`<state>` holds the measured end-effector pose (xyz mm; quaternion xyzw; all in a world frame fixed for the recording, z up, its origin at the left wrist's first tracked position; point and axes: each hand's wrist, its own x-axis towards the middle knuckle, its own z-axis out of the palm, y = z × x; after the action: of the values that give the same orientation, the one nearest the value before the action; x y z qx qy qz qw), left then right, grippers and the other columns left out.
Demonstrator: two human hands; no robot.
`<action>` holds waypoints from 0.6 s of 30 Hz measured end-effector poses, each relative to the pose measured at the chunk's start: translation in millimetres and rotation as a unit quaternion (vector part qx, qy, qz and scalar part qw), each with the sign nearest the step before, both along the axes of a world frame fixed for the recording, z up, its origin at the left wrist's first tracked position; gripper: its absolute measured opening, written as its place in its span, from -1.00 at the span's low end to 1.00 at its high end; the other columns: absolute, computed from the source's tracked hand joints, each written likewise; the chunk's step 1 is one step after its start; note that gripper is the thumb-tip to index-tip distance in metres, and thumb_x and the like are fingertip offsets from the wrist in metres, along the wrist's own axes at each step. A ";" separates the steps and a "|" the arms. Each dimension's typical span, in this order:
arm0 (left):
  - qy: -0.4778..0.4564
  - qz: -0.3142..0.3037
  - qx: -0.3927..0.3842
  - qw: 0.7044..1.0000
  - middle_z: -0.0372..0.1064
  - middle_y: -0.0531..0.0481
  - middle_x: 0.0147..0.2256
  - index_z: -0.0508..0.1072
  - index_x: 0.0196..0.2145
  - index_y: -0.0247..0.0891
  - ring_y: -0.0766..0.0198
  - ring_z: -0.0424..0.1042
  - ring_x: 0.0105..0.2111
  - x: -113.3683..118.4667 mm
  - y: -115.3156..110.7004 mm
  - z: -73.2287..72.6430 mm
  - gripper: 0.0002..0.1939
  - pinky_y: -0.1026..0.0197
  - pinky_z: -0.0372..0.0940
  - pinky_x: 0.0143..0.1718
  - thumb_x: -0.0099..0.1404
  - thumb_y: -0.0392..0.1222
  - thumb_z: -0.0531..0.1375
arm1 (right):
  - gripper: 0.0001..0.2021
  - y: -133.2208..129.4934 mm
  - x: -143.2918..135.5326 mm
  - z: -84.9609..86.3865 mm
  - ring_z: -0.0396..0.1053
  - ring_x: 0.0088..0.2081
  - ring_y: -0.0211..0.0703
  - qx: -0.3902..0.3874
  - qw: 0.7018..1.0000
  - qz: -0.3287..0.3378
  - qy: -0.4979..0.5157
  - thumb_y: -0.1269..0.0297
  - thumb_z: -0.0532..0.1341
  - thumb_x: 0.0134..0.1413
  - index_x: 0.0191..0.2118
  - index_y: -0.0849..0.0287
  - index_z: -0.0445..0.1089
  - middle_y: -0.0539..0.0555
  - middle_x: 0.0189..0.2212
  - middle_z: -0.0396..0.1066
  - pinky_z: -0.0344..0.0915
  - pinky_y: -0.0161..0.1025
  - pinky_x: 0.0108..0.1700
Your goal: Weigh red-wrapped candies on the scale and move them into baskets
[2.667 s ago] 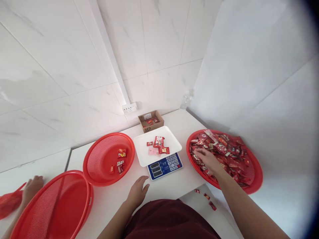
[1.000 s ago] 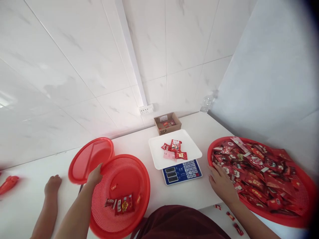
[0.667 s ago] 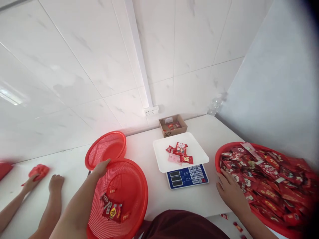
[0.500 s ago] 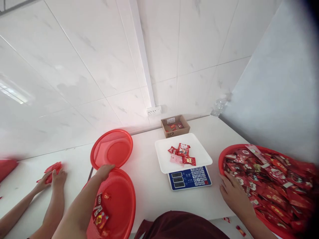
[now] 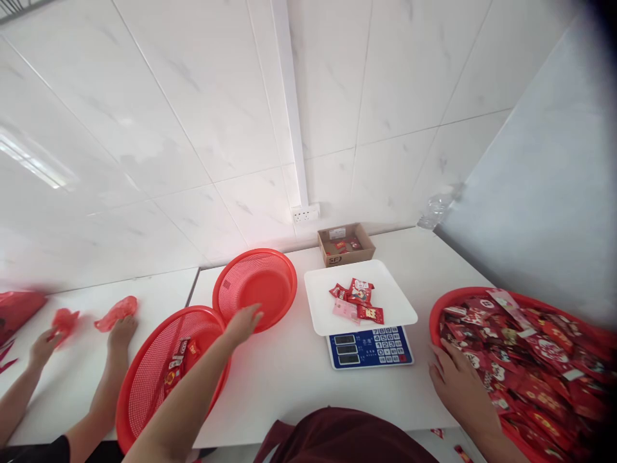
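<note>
Since half a second earlier, the left hand (image 5: pixel 243 321) had left the near basket and reached forward to the empty red basket (image 5: pixel 255 288), which now sat farther right, close beside the scale's white tray (image 5: pixel 385 308). The hand's fingers lay spread over that basket's near rim, the grip wide and holding nothing. The basket holding a few sweets (image 5: pixel 149 379) had slid left and lay at the bench (image 5: pixel 289 379) edge, its far rim tucked against the empty one. The right hand (image 5: pixel 457 386) rested flat and open on the near left edge of the big basket heaped with red sweet packets (image 5: pixel 554 308), fingers on the wrappers. A small pile of packets (image 5: pixel 354 301) lay on the tray above the blue scale keypad (image 5: pixel 371 347). Behind it stood a small cardboard box (image 5: pixel 345 244). At far left another person's two hands (image 5: pixel 120 328) pressed on red plastic bags (image 5: pixel 116 310).
</note>
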<state>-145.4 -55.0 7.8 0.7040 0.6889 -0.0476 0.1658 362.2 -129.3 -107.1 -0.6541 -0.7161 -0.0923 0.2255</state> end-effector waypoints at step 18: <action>-0.075 -0.243 0.051 0.966 0.11 -0.14 0.20 0.16 0.16 -0.25 0.13 0.00 0.23 218.1 31.9 -23.9 -0.49 0.03 -0.05 0.21 0.23 -0.32 0.02 | -0.65 -1.6 -3.2 3.3 0.20 0.07 0.11 -0.016 1.000 -0.016 0.021 0.28 -0.05 0.09 -0.03 0.22 0.28 0.30 0.01 0.24 0.23 0.07 0.02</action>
<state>72.7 -23.1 -16.0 0.8596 0.4838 0.0013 0.1642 359.0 -130.9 -103.8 -0.6706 -0.7023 -0.0706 0.2283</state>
